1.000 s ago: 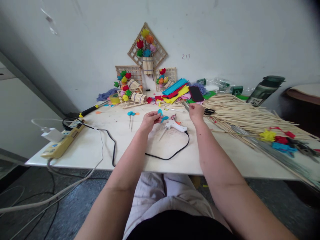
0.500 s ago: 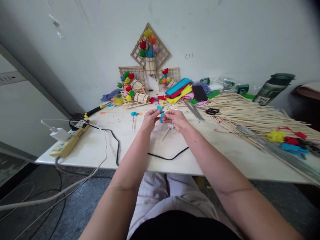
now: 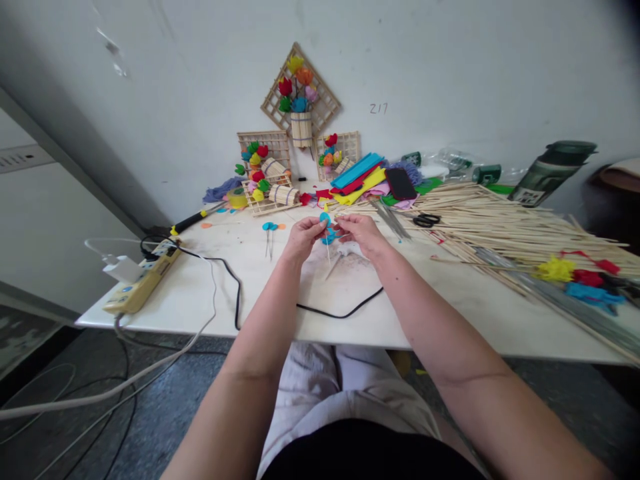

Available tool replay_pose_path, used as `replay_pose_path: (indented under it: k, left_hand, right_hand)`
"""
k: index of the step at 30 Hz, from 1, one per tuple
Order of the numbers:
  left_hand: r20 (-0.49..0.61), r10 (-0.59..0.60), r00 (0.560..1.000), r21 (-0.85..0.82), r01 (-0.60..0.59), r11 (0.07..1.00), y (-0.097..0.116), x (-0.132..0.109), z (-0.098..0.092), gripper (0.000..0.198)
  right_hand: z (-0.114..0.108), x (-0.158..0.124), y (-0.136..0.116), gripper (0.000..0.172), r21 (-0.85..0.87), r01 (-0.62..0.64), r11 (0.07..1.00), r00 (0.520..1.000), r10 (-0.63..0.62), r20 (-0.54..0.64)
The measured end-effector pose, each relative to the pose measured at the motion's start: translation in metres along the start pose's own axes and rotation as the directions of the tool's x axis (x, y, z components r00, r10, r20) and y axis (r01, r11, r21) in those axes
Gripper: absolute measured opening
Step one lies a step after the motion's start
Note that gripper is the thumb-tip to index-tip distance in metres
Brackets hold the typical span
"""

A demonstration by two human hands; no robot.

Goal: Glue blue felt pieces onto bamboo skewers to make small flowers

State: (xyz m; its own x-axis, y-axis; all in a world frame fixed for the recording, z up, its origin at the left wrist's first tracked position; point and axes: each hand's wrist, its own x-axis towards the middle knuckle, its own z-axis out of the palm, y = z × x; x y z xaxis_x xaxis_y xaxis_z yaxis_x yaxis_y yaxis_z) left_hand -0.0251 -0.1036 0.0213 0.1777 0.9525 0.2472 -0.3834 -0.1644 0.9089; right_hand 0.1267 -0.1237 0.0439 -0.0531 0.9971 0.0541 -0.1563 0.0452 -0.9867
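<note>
Head view: left hand (image 3: 304, 235) and right hand (image 3: 363, 233) are pinching a blue piece (image 3: 326, 225) (shape blurry). Black cord (image 3: 340, 313) is hiding its far end behind the right forearm.

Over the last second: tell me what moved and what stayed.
The right hand came leftward from the bamboo sticks to meet the left hand; both now pinch the blue petals, a thin stick hanging below. The left hand kept its hold. Scissors, power strip and black cord stayed put.
</note>
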Motion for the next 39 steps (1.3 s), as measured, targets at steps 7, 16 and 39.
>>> replay_pose_path:
  k: [7,16,39]
  left_hand:
    - [0.119,-0.093,0.989,0.068,0.085,0.994,-0.003,-0.005,0.006,0.029]
    - [0.245,-0.1,0.964,0.136,0.068,0.988,-0.004,-0.008,0.006,0.029]
    - [0.26,-0.133,0.956,0.119,0.105,0.987,-0.008,-0.006,0.004,0.028]
  right_hand:
    - [0.0,0.002,0.003,0.022,0.041,0.079,0.996,0.997,-0.08,0.024]
    - [-0.002,0.006,0.005,0.026,0.058,0.117,0.991,0.993,-0.118,0.011]
    - [0.0,0.012,0.008,0.008,-0.255,0.36,0.898,0.928,-0.374,-0.007]
